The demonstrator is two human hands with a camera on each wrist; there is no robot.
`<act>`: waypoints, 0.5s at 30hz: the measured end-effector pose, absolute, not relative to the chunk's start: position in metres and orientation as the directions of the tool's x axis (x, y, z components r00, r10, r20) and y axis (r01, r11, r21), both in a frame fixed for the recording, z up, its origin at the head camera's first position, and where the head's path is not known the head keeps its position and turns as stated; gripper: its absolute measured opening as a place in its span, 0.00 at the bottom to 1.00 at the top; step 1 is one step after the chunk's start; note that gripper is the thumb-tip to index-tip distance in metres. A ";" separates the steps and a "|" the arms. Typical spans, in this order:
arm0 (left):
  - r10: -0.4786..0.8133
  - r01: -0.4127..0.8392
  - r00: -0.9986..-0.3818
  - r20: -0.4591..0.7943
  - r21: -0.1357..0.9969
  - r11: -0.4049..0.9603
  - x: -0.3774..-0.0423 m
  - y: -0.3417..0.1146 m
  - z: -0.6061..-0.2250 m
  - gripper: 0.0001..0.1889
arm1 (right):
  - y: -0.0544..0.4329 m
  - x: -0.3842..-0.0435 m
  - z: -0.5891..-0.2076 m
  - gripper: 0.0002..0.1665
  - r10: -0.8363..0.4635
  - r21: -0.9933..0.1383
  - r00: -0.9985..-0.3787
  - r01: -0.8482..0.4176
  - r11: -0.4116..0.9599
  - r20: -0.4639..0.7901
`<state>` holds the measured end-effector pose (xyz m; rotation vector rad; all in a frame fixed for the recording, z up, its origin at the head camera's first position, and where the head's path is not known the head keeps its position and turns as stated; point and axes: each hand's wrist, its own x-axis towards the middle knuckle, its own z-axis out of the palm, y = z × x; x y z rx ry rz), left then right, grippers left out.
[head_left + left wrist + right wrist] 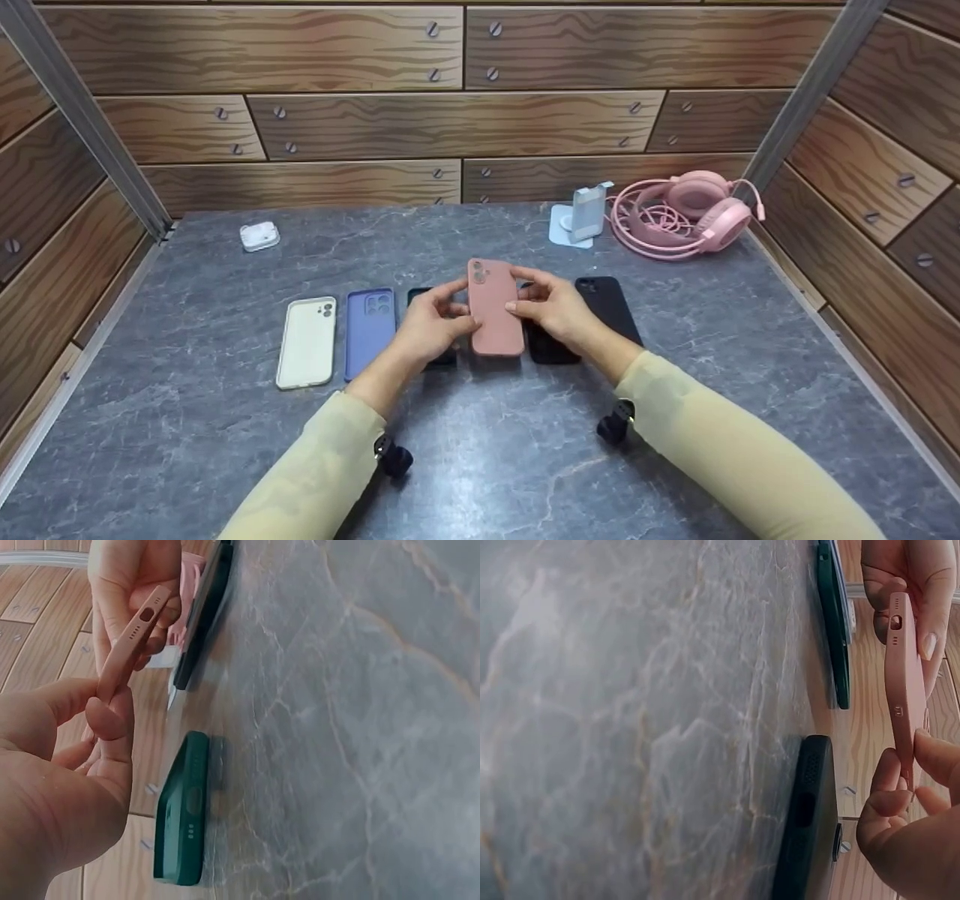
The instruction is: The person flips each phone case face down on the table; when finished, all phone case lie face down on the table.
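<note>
Both hands hold a pink phone case (496,319) up off the table, its back with the camera cutouts showing in the head view. My left hand (431,322) pinches its left edge between thumb and fingers; my right hand (556,307) does the same at the right edge. The case's bottom edge, with port hole and speaker slots, shows in both wrist views. Below the left hand lies a dark green phone case (182,817), mostly covered by that hand in the head view. Under the right hand is a black phone case (553,349), partly hidden.
Left in the row lie a white phone case (306,345) and a purple one (369,326); another black phone case (609,300) is at the right. Farther back are a small white case (259,236), a light-blue stand (589,214) and a pink headset (697,214). Wood-patterned walls enclose the table.
</note>
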<state>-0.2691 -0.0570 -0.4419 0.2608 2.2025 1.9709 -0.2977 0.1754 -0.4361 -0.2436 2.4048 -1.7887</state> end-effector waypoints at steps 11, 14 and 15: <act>0.218 0.030 -0.976 -0.002 0.989 0.143 -0.272 -0.053 -0.448 0.36 | 0.177 -0.298 -0.436 0.40 -0.197 -0.942 -0.980 -0.052 0.330 -0.015; 0.218 0.033 -0.976 -0.003 0.986 0.162 -0.272 -0.053 -0.451 0.36 | 0.177 -0.299 -0.438 0.40 -0.197 -0.931 -0.980 -0.065 0.359 -0.008; 0.219 0.036 -0.976 -0.001 0.985 0.168 -0.272 -0.053 -0.452 0.35 | 0.177 -0.299 -0.439 0.40 -0.196 -0.927 -0.981 -0.068 0.370 -0.006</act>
